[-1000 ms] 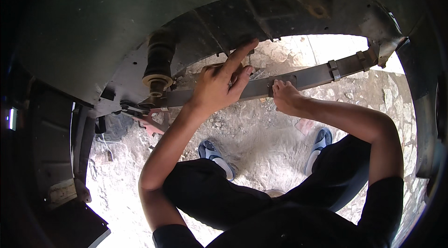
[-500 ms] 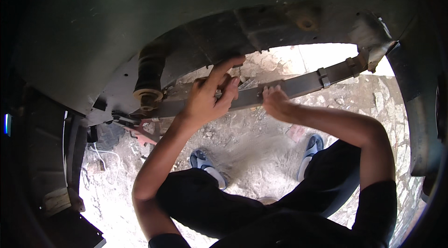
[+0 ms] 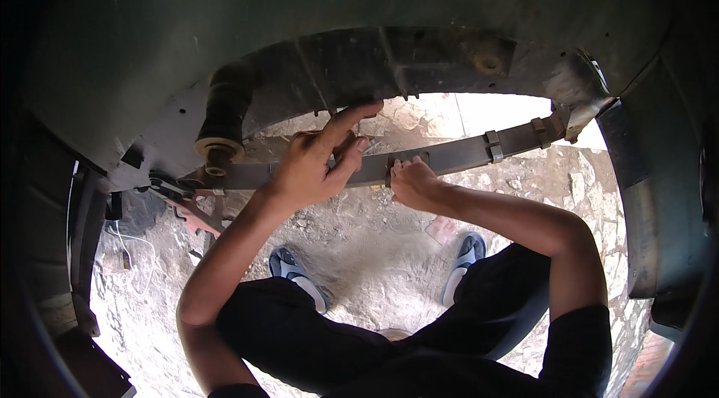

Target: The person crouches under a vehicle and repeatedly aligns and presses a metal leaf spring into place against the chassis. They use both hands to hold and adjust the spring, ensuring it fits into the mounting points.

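Observation:
A grey leaf spring (image 3: 457, 158), bound with metal clips, runs across below a dark arched vehicle panel (image 3: 344, 61). My left hand (image 3: 311, 166) is in front of its left part, index finger stretched up toward the panel's lower edge and thumb apart. The other fingers are bent and partly hidden; I see nothing held in them. Further right, my right hand (image 3: 416, 184) has its fingers curled over the spring near its middle. Beside those fingertips is a small dark piece (image 3: 389, 171); whether they touch it, I cannot tell.
A cylindrical rubber-and-metal mount (image 3: 219, 147) hangs left of my left hand. Below it are a reddish metal stand (image 3: 196, 217) and a white cable (image 3: 150, 252). My feet stand on dusty, broken ground (image 3: 374, 263). Dark body panels (image 3: 633, 196) enclose both sides.
The whole view has shifted, so the scene sits lower and further left. My right hand has slid slightly left along the leaf spring; the left keeps nearly the same pose.

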